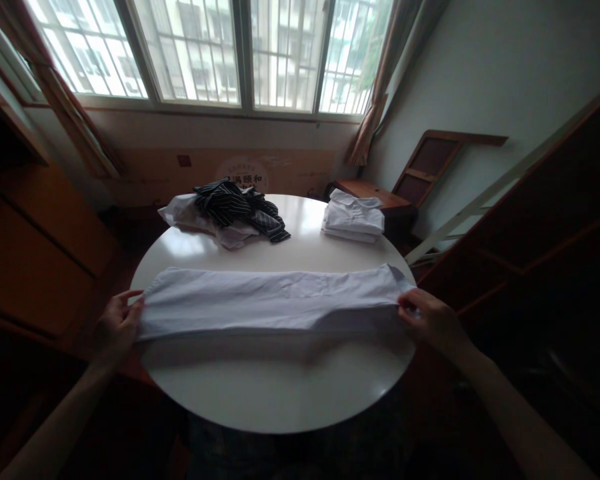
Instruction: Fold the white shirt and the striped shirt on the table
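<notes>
A white shirt [265, 300], folded into a long strip, stretches across the round white table [280, 393]. My left hand [119, 325] pinches its left end, and my right hand [427, 317] grips the other end near the table's right edge. The strip's lower edge casts a shadow and seems slightly lifted, mostly at the right. Behind it on the right lies a stack of folded white shirts [353, 219], a collar showing on top. At the back left is a crumpled heap with a dark striped garment [230, 203] over pale cloth [180, 212].
Beyond the table, a large cardboard box [295, 167] leans below the barred window [200, 53]. A small wooden table [380, 195] stands at the back right, near a wooden frame [423, 163] against the wall. Wooden cabinets [35, 247] are at the left.
</notes>
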The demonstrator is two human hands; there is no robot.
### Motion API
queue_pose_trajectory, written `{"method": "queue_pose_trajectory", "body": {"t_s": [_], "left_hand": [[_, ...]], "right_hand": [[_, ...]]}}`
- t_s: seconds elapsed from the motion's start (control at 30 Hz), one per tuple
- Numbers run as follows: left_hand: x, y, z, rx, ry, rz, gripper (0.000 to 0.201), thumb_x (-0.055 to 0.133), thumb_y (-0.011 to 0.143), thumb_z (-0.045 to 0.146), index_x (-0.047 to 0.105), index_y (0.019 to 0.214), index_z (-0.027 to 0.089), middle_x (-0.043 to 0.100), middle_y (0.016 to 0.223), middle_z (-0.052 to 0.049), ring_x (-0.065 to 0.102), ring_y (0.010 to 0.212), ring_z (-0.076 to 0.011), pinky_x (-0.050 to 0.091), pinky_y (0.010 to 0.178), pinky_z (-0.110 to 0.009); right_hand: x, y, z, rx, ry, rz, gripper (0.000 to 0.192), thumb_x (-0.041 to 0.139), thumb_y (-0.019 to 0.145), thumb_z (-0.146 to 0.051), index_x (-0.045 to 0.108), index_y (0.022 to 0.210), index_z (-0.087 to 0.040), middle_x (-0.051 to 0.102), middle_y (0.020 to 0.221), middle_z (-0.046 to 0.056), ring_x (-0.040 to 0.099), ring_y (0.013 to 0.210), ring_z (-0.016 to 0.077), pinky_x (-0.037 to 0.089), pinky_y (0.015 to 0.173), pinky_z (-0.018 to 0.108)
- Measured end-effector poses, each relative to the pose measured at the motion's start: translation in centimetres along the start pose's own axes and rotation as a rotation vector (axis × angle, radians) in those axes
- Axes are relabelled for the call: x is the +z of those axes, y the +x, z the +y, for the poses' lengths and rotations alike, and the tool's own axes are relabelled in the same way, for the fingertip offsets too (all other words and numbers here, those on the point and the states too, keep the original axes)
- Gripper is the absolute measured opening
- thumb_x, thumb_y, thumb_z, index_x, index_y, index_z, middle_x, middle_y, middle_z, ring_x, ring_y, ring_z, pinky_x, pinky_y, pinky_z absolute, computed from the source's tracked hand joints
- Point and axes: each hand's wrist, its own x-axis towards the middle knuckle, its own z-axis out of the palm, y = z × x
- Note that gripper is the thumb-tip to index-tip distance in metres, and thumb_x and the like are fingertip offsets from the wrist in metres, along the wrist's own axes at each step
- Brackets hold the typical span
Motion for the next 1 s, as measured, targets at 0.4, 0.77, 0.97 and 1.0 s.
{"method": "queue_pose_trajectory", "body": {"t_s": [0.4,0.77,0.97,1.0], "left_hand": [[-0.1,-0.2,-1.2,0.164,0.337,-0.152,0.035,0.044,0.071,0.044,0.054,0.096,0.021,0.053,0.059,0.002,0.056,0.057,-0.016,0.039,0.053,-0.022],[-1.0,-0.3,-2.1,0.067,0.161,-0.188,0.046,0.042,0.071,0.048,0.053,0.104,0.018,0.064,0.081,-0.006,0.061,0.075,-0.0209,0.045,0.06,-0.025],[-1.3,-0.3,-3.3,0.063,0.119,-0.125,0.042,0.043,0.071,0.048,0.053,0.099,0.018,0.063,0.094,-0.01,0.06,0.088,-0.0231,0.046,0.071,-0.028],[-1.3,-0.4,-3.4,0.061,0.11,-0.113,0.042,0.043,0.07,0.048,0.054,0.097,0.018,0.062,0.095,-0.01,0.06,0.088,-0.0231,0.046,0.072,-0.029]], "right_hand": [[0.1,0.5,-3.9,-0.094,0.052,-0.118,0.008,0.051,0.073,-0.02,0.055,0.08,-0.018,0.056,0.081,0.006,0.054,0.076,0.0189,0.044,0.069,0.032],[3.2,2.6,-12.8,-0.536,0.267,-0.099,0.01,0.045,0.082,-0.014,0.055,0.085,-0.018,0.058,0.085,0.005,0.052,0.081,0.016,0.044,0.073,0.032],[3.5,2.8,-13.0,-0.549,0.284,-0.094,0.016,0.04,0.083,-0.011,0.053,0.076,-0.017,0.057,0.079,0.005,0.05,0.076,0.0148,0.042,0.069,0.03],[3.5,2.8,-13.0,-0.548,0.288,-0.097,0.016,0.039,0.083,-0.012,0.053,0.076,-0.017,0.057,0.079,0.004,0.05,0.076,0.0147,0.042,0.068,0.03]]}}
